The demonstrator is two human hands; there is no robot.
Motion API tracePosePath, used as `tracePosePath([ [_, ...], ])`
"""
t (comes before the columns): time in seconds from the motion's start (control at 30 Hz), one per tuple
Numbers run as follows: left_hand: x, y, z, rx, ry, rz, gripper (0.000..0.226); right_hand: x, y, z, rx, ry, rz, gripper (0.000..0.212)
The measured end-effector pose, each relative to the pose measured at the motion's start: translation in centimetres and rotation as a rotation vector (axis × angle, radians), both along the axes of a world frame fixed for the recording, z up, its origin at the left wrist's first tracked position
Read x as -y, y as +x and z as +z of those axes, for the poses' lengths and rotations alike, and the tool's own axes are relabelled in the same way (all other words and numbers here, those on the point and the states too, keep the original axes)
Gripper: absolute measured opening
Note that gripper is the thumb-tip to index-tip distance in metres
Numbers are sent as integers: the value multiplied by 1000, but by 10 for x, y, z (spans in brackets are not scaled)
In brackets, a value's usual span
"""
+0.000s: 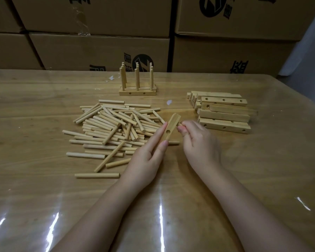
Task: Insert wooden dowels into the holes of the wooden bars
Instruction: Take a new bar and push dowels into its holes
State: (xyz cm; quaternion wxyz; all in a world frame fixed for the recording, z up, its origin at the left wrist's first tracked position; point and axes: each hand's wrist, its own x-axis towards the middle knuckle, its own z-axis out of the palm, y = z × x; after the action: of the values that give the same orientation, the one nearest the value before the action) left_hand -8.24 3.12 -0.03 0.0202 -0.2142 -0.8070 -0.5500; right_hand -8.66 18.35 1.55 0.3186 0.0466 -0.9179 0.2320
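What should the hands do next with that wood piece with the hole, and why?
Probably press the dowel the right hand seems to pinch into the bar. The left hand holds that bar up, its near hole is empty, and only a short dowel tip shows beside the bar.

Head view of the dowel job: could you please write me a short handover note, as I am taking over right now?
Left hand holds one bar between finger and thumb, with an empty hole facing up.
Right hand pinches what looks like a dowel at the bar's right side; most of it is hidden.
Loose dowels lie piled on the left, empty bars stacked on the right.
Done: finished bars with upright dowels, far middle.
Left: finish this bar, then the stack.
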Motion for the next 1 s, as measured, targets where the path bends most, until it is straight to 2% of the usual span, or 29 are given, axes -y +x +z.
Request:
tracePosePath([
  [0.23, 1, 0, 0, -1, -6, -22, 47, -6, -2, 1, 116, -93, 76, 18],
  [0.37, 2, 0, -2, 3, -48, -33, 47, -15, -6, 2, 333, -322, 178, 20],
  [0.43, 2, -1, -2, 0, -53, -30, 48, -17, -7, 2, 362, -374, 205, 20],
  [0.53, 0, 0, -2, 1, -59, -9, 48, -13, -9, -3, 335, -346, 182, 21],
  [0.63, -3, -1, -2, 3, -86, 19, 47, -8, -12, -10, 194, -271, 156, 22],
  [0.77, -1, -1, -1, 55, 57, 25, 40, -11, -12, -11, -14, -123, 92, 24],
  [0.83, -1, -2, -1, 122, 118, 58, 41, -14, -12, -12, -35, -80, 48, 31],
  [0.93, 0, -4, -1, 234, 178, 89, 59, -17, -14, -16, 41, -298, 89, 26],
  [1.0, 2, -6, -3, 323, 307, 93, 43, -18, -17, -17, 72, -574, 80, 25],
])
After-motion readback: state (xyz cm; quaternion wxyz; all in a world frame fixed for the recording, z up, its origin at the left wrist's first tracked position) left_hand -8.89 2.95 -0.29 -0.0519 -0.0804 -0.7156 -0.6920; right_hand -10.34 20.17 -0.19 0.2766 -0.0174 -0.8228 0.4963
